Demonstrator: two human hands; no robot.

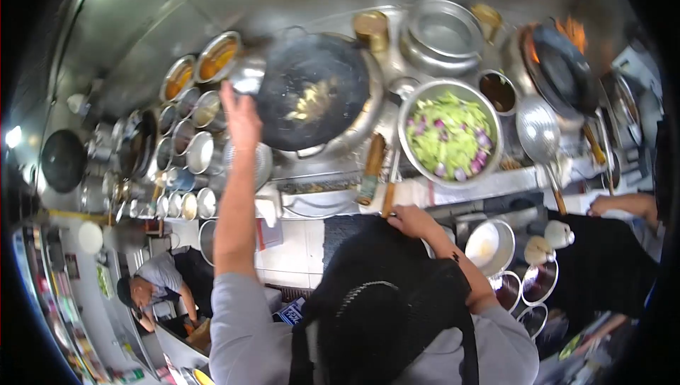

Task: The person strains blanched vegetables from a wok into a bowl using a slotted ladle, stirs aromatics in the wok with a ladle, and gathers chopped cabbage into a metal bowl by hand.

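Left fingers (pixel 228 93) grip a metal bowl (pixel 249 75) beside the wok (pixel 340 66), upper left. Right fingers (pixel 399 219) curl around a wooden handle (pixel 388 198), centre.

left arm (pixel 237 208) stretched forward, left hand (pixel 242 121) gripping; right elbow (pixel 484 300) bent, right hand (pixel 414 221) curled

Holding a shiny metal bowl (pixel 248 76) in the left grip (pixel 242 119), by the left rim of a round black wok (pixel 283 126); showing pale yellow pieces (pixel 309 104) near its middle; extending a long ladle (pixel 395 158), wooden-handled, to the tabletop's (pixel 322 197) near edge, at the right grip (pixel 414 220).
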